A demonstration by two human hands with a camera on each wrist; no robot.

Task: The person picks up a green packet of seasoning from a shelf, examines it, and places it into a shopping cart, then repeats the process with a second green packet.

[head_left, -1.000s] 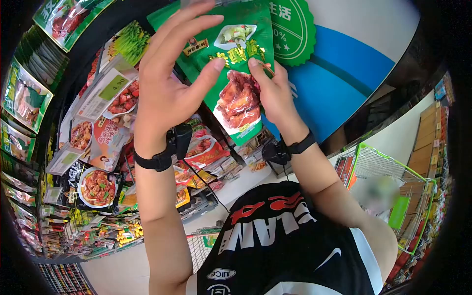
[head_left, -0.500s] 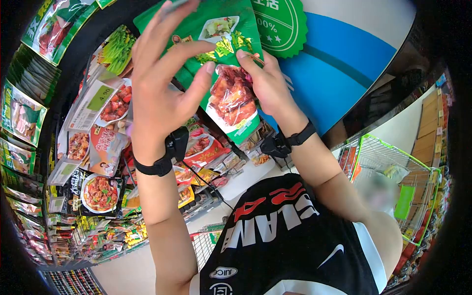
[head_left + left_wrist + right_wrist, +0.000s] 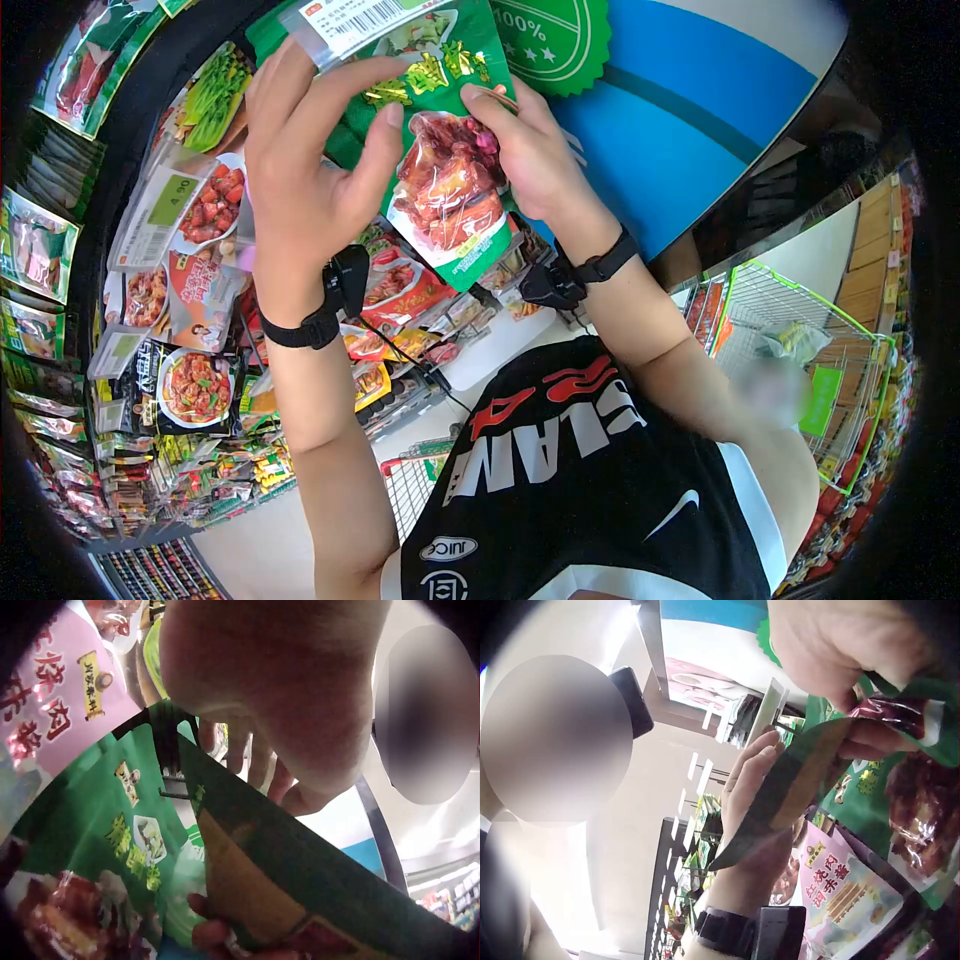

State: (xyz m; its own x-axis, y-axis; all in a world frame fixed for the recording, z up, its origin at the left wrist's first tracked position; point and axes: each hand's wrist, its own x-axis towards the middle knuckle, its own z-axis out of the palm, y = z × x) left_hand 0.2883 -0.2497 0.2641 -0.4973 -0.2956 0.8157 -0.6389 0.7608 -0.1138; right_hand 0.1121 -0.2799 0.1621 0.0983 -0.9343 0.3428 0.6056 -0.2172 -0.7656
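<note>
My right hand (image 3: 535, 155) pinches the right edge of a green seasoning packet (image 3: 452, 185), its thumb lying over the front. The packet carries a picture of glossy cooked meat. On its left side is my left hand (image 3: 305, 170), fingers spread and thumb apart, overlapping the packet in the head view. A clear holder with a white price label (image 3: 365, 20) crosses the packet's top, right at the left fingertips. In the right wrist view, the held packet (image 3: 802, 776) tilts away from another green packet (image 3: 922, 817) behind it.
Pink packets (image 3: 847, 892) and a black packet (image 3: 195, 388) hang on the shelf at left, with price tags (image 3: 160, 210) sticking out. A round green sign on a blue-and-white panel (image 3: 680, 130) stands behind the right hand. A shopping cart (image 3: 810, 350) is at lower right.
The packet and both hands have shifted left in the head view. The price label has come into view over the packet's top. The right hand keeps its pinch.
</note>
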